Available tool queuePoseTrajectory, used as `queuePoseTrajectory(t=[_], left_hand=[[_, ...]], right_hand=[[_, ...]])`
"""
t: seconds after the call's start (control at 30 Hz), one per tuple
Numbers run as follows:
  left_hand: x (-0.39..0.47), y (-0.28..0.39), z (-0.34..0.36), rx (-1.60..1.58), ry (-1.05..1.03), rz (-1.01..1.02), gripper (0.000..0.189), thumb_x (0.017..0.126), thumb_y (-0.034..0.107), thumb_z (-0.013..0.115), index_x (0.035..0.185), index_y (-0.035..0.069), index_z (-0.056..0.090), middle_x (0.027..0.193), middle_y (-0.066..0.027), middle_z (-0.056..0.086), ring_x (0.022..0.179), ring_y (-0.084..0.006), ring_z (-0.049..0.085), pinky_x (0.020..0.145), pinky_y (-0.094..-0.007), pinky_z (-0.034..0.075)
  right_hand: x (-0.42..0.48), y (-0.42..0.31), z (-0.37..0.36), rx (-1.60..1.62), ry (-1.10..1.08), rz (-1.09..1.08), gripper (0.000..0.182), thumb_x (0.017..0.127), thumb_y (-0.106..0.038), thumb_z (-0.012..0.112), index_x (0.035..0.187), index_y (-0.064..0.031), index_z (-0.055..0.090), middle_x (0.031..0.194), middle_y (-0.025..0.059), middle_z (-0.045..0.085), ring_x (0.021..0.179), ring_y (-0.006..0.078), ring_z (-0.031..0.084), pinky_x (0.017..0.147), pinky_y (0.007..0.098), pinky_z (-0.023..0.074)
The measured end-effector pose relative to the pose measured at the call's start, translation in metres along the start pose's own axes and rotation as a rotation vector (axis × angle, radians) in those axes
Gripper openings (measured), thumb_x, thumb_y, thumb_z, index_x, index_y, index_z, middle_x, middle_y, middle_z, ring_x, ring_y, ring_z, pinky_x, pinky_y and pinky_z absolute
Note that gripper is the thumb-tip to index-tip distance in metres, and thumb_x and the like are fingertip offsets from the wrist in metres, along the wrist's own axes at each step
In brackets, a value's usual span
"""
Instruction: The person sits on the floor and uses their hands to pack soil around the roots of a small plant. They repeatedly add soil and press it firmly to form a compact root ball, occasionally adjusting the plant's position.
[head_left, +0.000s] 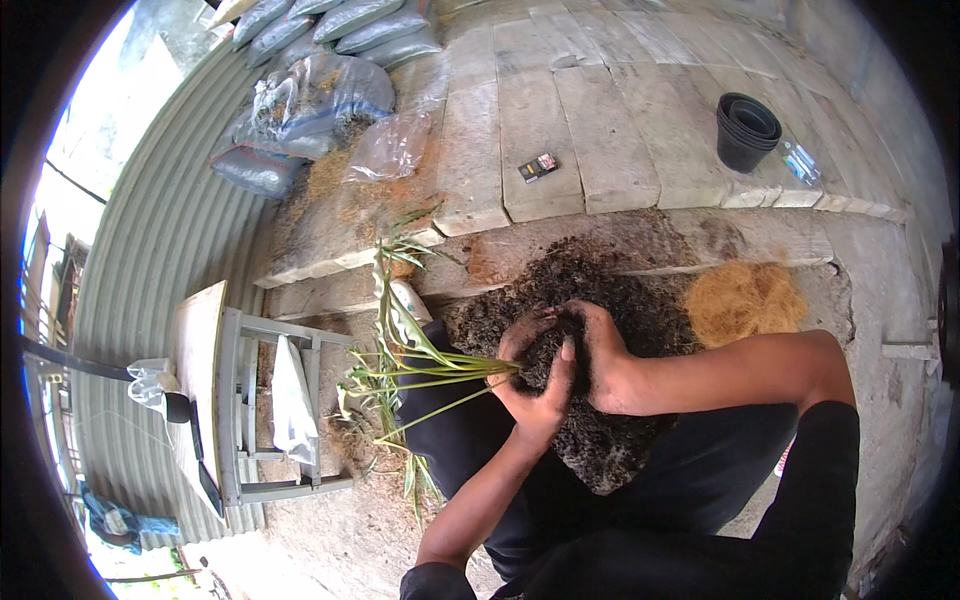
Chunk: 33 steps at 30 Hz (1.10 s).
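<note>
Between my two palms sits a dark ball of soil (535, 370) around the base of a leafy plant. Its green stems (450, 364) run out to the left across my knee, ending in pale variegated leaves (401, 315). My left hand (544, 397) curls around the near side of the ball, fingers dirty with soil. Against its right and far side presses my right hand (604, 360), also soiled; part of its fingers is hidden. Beneath and beyond both hands spreads a heap of dark potting soil (592, 277) on the ground.
A tuft of brown coconut fibre (742, 300) lies right of the soil. Nested black plastic pots (746, 135) and a plastic bottle (801, 163) stand on the concrete slabs, near a small dark packet (538, 167). Filled sacks (315, 97) and a wooden-topped table (199, 390) are at left.
</note>
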<state>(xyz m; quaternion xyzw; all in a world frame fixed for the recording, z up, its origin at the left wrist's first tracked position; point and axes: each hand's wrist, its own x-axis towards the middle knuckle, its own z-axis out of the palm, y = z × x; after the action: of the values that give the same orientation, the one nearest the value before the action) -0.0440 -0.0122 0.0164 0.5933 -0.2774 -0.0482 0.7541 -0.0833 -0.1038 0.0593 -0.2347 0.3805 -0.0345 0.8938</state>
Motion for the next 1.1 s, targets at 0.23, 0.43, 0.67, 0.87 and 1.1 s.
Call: queuePoseTrajectory(t=[0.23,0.43,0.67,0.87,1.1], left_hand=[[0.004,-0.005,-0.007,0.069,-0.119,0.095,0.029,0.078,0.003,0.068,0.105,-0.007,0.062,0.109,-0.0186,0.064,0.107,-0.0289,0.060,0.098,-0.0402,0.042],[0.006,0.004,-0.007,0.055,-0.126,-0.038,0.036,0.076,0.006,0.072,0.107,-0.006,0.062,0.111,-0.0177,0.063,0.108,-0.0280,0.059,0.099,-0.0399,0.042],[0.011,0.018,-0.011,-0.006,-0.168,-0.141,0.060,0.071,0.016,0.079,0.121,-0.007,0.054,0.123,-0.0200,0.056,0.116,-0.0288,0.053,0.103,-0.0408,0.039],[0.027,0.017,-0.019,0.154,-0.341,0.086,0.057,0.069,0.016,0.081,0.117,-0.005,0.059,0.123,-0.0201,0.057,0.120,-0.0319,0.053,0.104,-0.0443,0.039],[0.015,0.013,-0.019,0.087,-0.345,0.002,0.034,0.069,0.009,0.078,0.099,-0.003,0.067,0.109,-0.0188,0.065,0.114,-0.0321,0.058,0.100,-0.0439,0.043]], right_hand=[[0.004,0.008,-0.008,0.010,0.059,0.012,0.031,0.091,-0.035,0.040,0.090,-0.0155,0.063,0.090,0.0020,0.064,0.085,0.0169,0.061,0.078,0.0325,0.0492],[0.016,0.007,-0.013,0.047,-0.095,0.013,0.033,0.090,-0.033,0.039,0.094,-0.0125,0.064,0.092,0.0052,0.065,0.084,0.0205,0.062,0.081,0.0356,0.0502],[0.023,-0.003,-0.015,0.037,-0.155,0.081,0.036,0.090,-0.031,0.038,0.098,-0.0078,0.064,0.096,0.0083,0.066,0.087,0.0232,0.063,0.083,0.0368,0.0514],[0.014,-0.003,-0.014,0.056,-0.113,0.174,0.035,0.091,-0.032,0.038,0.096,-0.0095,0.064,0.097,0.0078,0.066,0.087,0.0230,0.063,0.079,0.0385,0.0527],[0.003,0.000,-0.007,0.064,-0.013,0.134,0.030,0.091,-0.032,0.038,0.090,-0.0133,0.061,0.091,0.0045,0.063,0.084,0.0200,0.062,0.077,0.0364,0.0530]])
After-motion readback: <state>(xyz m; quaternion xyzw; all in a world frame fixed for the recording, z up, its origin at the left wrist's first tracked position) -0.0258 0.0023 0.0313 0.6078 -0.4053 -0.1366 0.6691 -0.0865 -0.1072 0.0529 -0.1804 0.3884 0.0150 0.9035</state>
